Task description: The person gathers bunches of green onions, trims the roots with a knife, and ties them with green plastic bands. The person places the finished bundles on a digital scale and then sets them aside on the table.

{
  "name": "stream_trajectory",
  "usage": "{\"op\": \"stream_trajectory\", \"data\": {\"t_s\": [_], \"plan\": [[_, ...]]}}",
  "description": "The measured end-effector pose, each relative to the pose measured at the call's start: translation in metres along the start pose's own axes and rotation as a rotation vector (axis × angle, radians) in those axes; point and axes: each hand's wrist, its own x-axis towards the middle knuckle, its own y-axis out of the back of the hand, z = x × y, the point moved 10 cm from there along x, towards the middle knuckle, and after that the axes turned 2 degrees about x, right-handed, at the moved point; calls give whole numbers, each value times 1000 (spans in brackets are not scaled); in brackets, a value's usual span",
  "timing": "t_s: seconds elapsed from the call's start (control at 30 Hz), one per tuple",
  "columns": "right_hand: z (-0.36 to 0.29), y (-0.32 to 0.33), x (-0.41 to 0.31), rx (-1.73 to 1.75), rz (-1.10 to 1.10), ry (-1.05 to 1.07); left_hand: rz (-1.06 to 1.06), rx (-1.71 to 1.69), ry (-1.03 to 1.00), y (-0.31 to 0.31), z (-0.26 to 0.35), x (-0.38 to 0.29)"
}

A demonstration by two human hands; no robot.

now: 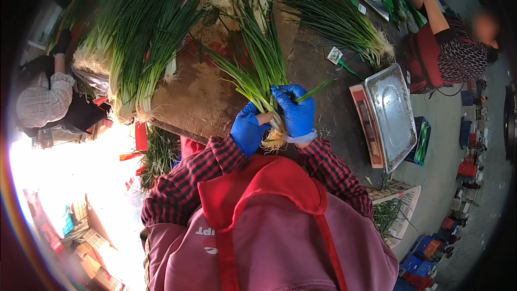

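Note:
A bunch of green onions (pixel 264 58) is held in front of my chest, leaves pointing away and pale roots towards me. Around its lower stalks on the left closes my left hand (pixel 247 130), in a blue glove with the thumb tip bare. My right hand (pixel 298 109), also blue-gloved, grips the same stalks from the right. One green leaf (pixel 317 89) sticks out to the right past its fingers. Some of the bunch's leaves fan out to the left. My palms and the stalks between them are partly hidden.
A large heap of green onions (pixel 149 36) lies on the worn table (pixel 181 101) at left. Another bunch (pixel 343 24) and a tag (pixel 335 55) lie at right, near a scale with a metal pan (pixel 391 117). Co-workers (pixel 448 52) stand on both sides.

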Motion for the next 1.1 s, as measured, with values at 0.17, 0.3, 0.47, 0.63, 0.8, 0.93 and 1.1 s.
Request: {"op": "stream_trajectory", "data": {"t_s": [0.17, 0.3, 0.47, 0.63, 0.8, 0.93, 1.1], "plan": [[-4, 10, -27, 198, -240, -242, 31, -76, 55, 14, -7, 4], [-1, 44, -43, 540, -311, -384, -10, -162, 56, 7, -1, 2], [-46, 46, -20, 773, -240, -387, -24, -141, 44, 11, -1, 6], [-42, -21, -4, -511, -301, 295, -44, -105, 14, 0, 4, -1], [-10, -7, -11, -130, -349, -30, -8, -124, 14, 16, 5, 3], [-29, 29, -36, 632, -407, -318, -34, -235, 4, 24, -5, 11], [-75, 59, -22, 1106, -494, -214, -144, -332, 185, 22, -18, 12]]}}
